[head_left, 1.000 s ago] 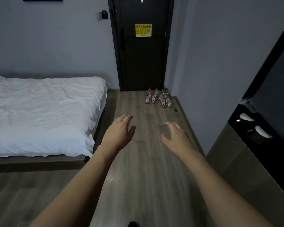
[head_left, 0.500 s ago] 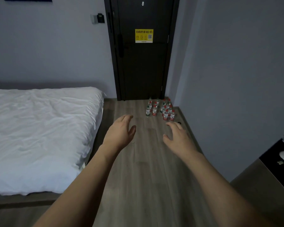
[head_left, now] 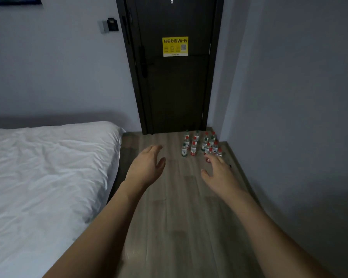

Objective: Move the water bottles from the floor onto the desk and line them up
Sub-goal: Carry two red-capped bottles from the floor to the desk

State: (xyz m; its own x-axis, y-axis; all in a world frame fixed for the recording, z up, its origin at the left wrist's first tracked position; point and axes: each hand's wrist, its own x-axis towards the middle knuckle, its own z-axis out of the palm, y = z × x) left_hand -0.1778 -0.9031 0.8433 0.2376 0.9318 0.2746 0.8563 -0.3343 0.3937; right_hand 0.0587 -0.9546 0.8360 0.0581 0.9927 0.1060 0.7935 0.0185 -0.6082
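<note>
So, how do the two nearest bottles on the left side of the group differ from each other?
The green-capped bottle has a green cap and a green mark on its label; the red-capped bottle beside it has a red cap and a red band on its label. The green-capped bottle stands further left, toward the bed; the red-capped bottle stands nearer the rest of the cluster. Both stand upright on the wooden floor and look about the same size.

A hotel bedroom is suggested by a bed (head_left: 48,177) made with white linen, a dark door (head_left: 175,87) bearing a yellow Wi-Fi sticker (head_left: 175,46), and a key-card holder (head_left: 112,24)
</note>
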